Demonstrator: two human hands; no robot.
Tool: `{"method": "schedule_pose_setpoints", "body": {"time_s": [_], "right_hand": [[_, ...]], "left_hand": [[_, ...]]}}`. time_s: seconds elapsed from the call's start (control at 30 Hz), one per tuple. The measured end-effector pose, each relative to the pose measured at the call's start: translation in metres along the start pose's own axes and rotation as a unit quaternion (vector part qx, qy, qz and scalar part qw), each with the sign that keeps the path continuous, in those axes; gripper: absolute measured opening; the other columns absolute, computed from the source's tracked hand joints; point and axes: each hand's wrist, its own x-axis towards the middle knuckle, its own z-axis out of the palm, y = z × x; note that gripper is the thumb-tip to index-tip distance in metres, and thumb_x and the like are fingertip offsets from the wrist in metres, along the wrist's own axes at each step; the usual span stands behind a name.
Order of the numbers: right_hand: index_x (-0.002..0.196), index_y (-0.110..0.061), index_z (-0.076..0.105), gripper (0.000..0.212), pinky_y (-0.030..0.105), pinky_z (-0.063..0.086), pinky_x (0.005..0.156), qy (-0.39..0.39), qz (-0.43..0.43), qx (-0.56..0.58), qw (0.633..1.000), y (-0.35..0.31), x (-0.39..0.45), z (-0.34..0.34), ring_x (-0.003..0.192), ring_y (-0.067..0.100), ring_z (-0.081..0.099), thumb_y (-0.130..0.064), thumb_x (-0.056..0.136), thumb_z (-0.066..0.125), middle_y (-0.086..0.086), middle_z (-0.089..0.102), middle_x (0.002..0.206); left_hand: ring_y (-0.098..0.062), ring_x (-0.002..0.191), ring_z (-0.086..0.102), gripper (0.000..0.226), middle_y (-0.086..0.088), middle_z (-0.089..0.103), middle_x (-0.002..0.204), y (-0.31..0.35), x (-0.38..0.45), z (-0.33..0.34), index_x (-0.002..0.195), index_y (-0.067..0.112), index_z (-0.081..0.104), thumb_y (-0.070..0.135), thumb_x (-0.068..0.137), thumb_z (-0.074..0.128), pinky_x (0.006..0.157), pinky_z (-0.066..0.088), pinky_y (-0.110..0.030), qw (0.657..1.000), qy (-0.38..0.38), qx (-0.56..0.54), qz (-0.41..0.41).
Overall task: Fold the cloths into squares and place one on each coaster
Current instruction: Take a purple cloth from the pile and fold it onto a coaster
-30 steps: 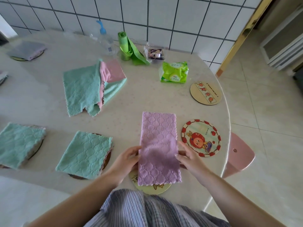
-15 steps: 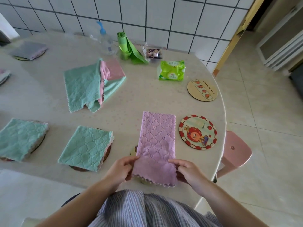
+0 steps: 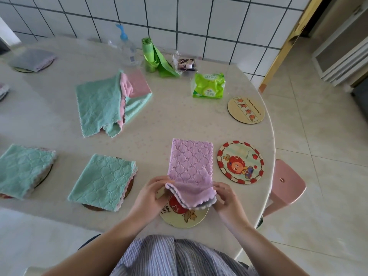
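A purple cloth (image 3: 191, 162), folded into a long strip, lies on the table in front of me. My left hand (image 3: 151, 194) and my right hand (image 3: 225, 198) each pinch a near corner and lift that end off a yellow coaster (image 3: 183, 217) below it. A red-rimmed cartoon coaster (image 3: 240, 161) lies bare just right of the cloth. Farther back right is a tan coaster (image 3: 246, 110), also bare. Two folded green cloths (image 3: 103, 181) (image 3: 22, 170) cover coasters to the left. A grey folded cloth (image 3: 31, 59) sits on a coaster at the far left.
A loose heap of green and pink cloths (image 3: 111, 102) lies mid-table. Along the tiled wall stand a clear pump bottle (image 3: 127, 48), a green bag roll (image 3: 153, 56), a small dark packet (image 3: 186, 64) and a green wipes pack (image 3: 208, 85). A pink stool (image 3: 286, 186) stands beside the table's right edge.
Both hands slid from the strip's sides to its near corners and raised that end, which now curls up and uncovers the yellow coaster beneath.
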Motion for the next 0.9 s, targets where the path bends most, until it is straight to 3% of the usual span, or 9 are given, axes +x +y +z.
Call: {"method": "schedule_pose_setpoints", "body": {"time_s": [0.1,0.17,0.27,0.37,0.43,0.57,0.7,0.8,0.9], "right_hand": [[0.091,-0.044,0.065,0.025,0.023,0.040,0.090,0.023,0.003,0.059,0.998,-0.013,0.012,-0.004,0.105,-0.002,0.051,-0.020,0.086,0.061,-0.019,0.059,0.113],[0.090,-0.038,0.066,0.018,0.021,0.041,0.081,0.035,0.027,0.086,0.995,-0.020,0.022,-0.007,0.099,-0.001,0.055,-0.022,0.088,0.057,-0.017,0.063,0.105],[0.087,-0.025,0.061,0.012,0.019,0.041,0.067,0.060,0.060,0.091,0.992,-0.024,0.042,-0.011,0.083,0.007,0.059,-0.022,0.093,0.051,-0.009,0.064,0.088],[0.076,-0.016,0.057,0.022,0.021,0.034,0.054,0.071,0.077,0.074,0.992,-0.025,0.065,-0.013,0.059,0.008,0.048,-0.027,0.094,0.050,-0.005,0.054,0.066],[0.077,-0.013,0.056,0.024,0.024,0.033,0.054,0.073,0.087,0.061,0.992,-0.025,0.079,-0.014,0.058,0.010,0.046,-0.028,0.094,0.049,-0.002,0.053,0.065],[0.083,-0.015,0.060,0.022,0.026,0.034,0.055,0.074,0.107,0.041,0.991,-0.019,0.101,-0.011,0.059,0.010,0.047,-0.029,0.095,0.048,-0.003,0.055,0.066],[0.084,-0.019,0.060,0.021,0.027,0.033,0.054,0.059,0.136,0.030,0.989,-0.007,0.118,-0.007,0.059,0.010,0.048,-0.031,0.095,0.047,-0.007,0.054,0.064],[0.085,-0.023,0.061,0.020,0.029,0.036,0.058,0.043,0.163,0.042,0.985,0.005,0.131,-0.004,0.059,0.010,0.050,-0.034,0.094,0.047,-0.009,0.055,0.064],[0.087,-0.024,0.063,0.019,0.031,0.038,0.058,0.038,0.178,0.032,0.983,0.011,0.138,-0.003,0.058,0.011,0.051,-0.035,0.093,0.049,-0.010,0.057,0.064]], "left_hand": [[0.002,0.095,0.060,0.017,0.016,0.066,0.105,0.009,0.021,0.000,0.105,0.028,0.065,0.026,0.091,0.056,0.086,0.046,-0.020,0.998,-0.038,-0.040,-0.031],[-0.011,0.078,0.064,0.013,0.005,0.069,0.088,0.015,0.037,-0.002,0.096,0.019,0.064,0.026,0.093,0.053,0.073,0.048,-0.023,0.995,-0.021,-0.071,-0.061],[-0.015,0.055,0.043,0.024,-0.006,0.050,0.066,0.023,0.061,-0.004,0.083,0.003,0.056,0.023,0.094,0.050,0.053,0.032,-0.020,0.995,0.001,-0.061,-0.081],[-0.022,0.062,0.048,0.027,-0.011,0.052,0.070,0.020,0.085,-0.004,0.082,0.005,0.056,0.028,0.094,0.050,0.060,0.035,-0.029,0.991,0.002,-0.076,-0.112],[-0.027,0.069,0.054,0.024,-0.014,0.058,0.075,0.015,0.099,-0.001,0.081,0.011,0.058,0.030,0.094,0.050,0.063,0.038,-0.033,0.987,-0.002,-0.087,-0.133],[-0.019,0.070,0.051,0.029,-0.010,0.054,0.074,0.008,0.118,0.004,0.082,0.007,0.056,0.033,0.094,0.049,0.063,0.035,-0.031,0.983,-0.004,-0.082,-0.166],[-0.024,0.079,0.060,0.028,-0.011,0.063,0.085,0.003,0.127,0.008,0.084,0.013,0.060,0.037,0.093,0.049,0.067,0.042,-0.034,0.975,-0.015,-0.084,-0.203],[-0.016,0.072,0.056,0.024,0.000,0.059,0.077,0.006,0.131,0.009,0.079,0.017,0.059,0.033,0.094,0.049,0.059,0.037,-0.026,0.972,-0.010,-0.091,-0.217],[-0.015,0.084,0.060,0.022,0.002,0.064,0.089,0.003,0.138,0.009,0.091,0.018,0.064,0.036,0.093,0.051,0.067,0.044,-0.028,0.966,-0.018,-0.099,-0.238]]}}
